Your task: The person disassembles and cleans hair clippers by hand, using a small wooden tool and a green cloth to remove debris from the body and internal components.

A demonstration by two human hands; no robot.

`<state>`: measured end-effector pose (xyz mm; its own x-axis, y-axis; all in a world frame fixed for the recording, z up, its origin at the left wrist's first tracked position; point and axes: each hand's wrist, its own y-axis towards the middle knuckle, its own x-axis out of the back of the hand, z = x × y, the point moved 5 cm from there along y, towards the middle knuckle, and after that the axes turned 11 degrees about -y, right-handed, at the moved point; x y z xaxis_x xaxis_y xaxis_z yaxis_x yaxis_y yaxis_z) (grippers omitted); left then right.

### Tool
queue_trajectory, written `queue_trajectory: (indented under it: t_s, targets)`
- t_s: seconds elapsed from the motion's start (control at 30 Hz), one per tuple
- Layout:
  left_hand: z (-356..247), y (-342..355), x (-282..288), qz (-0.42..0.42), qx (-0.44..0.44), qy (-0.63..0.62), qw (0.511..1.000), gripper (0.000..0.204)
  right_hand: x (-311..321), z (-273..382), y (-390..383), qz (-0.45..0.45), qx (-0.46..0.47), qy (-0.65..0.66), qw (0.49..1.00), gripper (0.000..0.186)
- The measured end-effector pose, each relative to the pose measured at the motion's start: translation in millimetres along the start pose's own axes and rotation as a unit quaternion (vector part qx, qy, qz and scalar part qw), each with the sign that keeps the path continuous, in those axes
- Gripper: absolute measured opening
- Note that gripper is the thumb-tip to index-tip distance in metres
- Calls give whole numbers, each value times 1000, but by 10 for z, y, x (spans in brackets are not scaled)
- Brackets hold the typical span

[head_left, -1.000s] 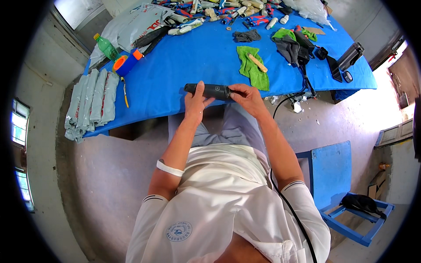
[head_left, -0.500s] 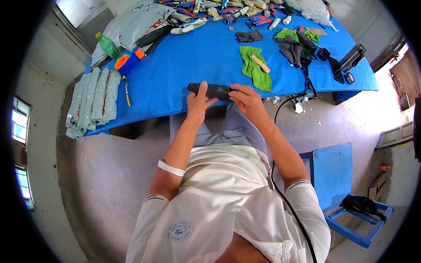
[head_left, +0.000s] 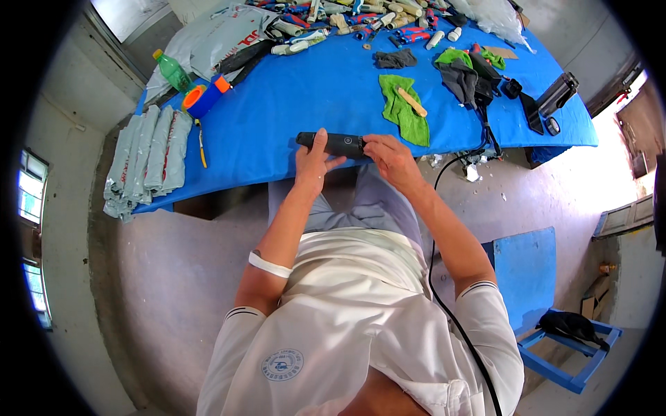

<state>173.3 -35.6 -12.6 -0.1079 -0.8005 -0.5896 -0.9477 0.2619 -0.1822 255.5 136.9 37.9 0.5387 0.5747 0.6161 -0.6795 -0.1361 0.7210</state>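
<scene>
A long black cylindrical tool [head_left: 338, 144] lies across the near edge of the blue table [head_left: 291, 97]. My left hand [head_left: 313, 161] grips its left half, thumb and fingers wrapped over it. At the tool's right end, my right hand [head_left: 390, 157] pinches the tip with its fingers. Both forearms reach up from my white shirt. A black cord [head_left: 444, 229] runs down from the table past my right arm.
A green cloth with a wooden stick [head_left: 404, 105] lies just beyond the tool. Dark cloths, a black device [head_left: 555, 97], a green bottle [head_left: 172, 71], an orange-and-blue roll [head_left: 202, 98], folded grey sacks [head_left: 147, 158] and many small tools at the far edge crowd the table. A blue stool [head_left: 555, 333] stands right.
Both hands stay on the black tool at the table edge. The view has shifted slightly; the hands' grip looks nearly unchanged.
</scene>
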Motion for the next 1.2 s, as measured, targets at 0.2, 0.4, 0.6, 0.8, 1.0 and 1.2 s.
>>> queue_trajectory:
  t_s: [0.2, 0.4, 0.6, 0.8, 1.0, 1.2]
  targets:
    - [4, 18, 18, 4, 3, 8, 1000, 52, -32, -2, 41, -8, -7, 4, 1000, 18]
    - [18, -8, -13, 13, -8, 48, 999, 46, -145, -152, -39, -2, -75, 60, 995, 14]
    - [32, -12, -24, 23, -11, 50, 998, 43, -204, -148, -87, 10, -154, 77, 985, 8]
    - [15, -52, -76, 39, 12, -5, 999, 40, -158, 36, -106, 14, -169, 69, 983, 10]
    - [18, -40, -27, 19, 17, 10, 1000, 43, -372, 378, -150, -60, -109, 79, 989, 8]
    - [26, -47, -6, 16, 18, -26, 999, 40, -560, 295, -310, -42, -313, 206, 926, 10]
